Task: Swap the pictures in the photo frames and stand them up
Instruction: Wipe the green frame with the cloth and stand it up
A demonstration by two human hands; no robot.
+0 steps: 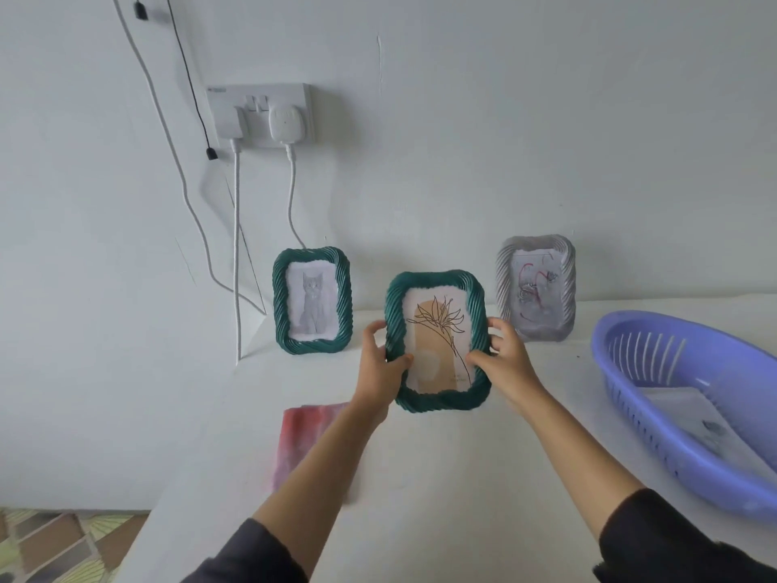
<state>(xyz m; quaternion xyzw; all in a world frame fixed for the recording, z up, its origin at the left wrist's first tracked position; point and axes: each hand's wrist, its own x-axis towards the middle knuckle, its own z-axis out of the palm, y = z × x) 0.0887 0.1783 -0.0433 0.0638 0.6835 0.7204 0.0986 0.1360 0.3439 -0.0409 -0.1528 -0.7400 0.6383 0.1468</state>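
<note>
I hold a green twisted-rope photo frame (437, 340) with a flower drawing upright over the white table (441, 477). My left hand (380, 368) grips its left edge and my right hand (502, 357) grips its right edge, thumbs on the front. A second green frame (312, 300) with a cat picture stands against the wall at the left. A grey-white frame (536, 288) with a red line drawing stands at the right against the wall. A pink-red picture sheet (307, 439) lies flat on the table under my left forearm.
A purple slotted plastic basket (689, 397) with a paper sheet inside sits at the right. A wall socket (260, 115) with two plugs and white cables hangs above the cat frame. The table's left edge drops to a patterned floor (54, 544).
</note>
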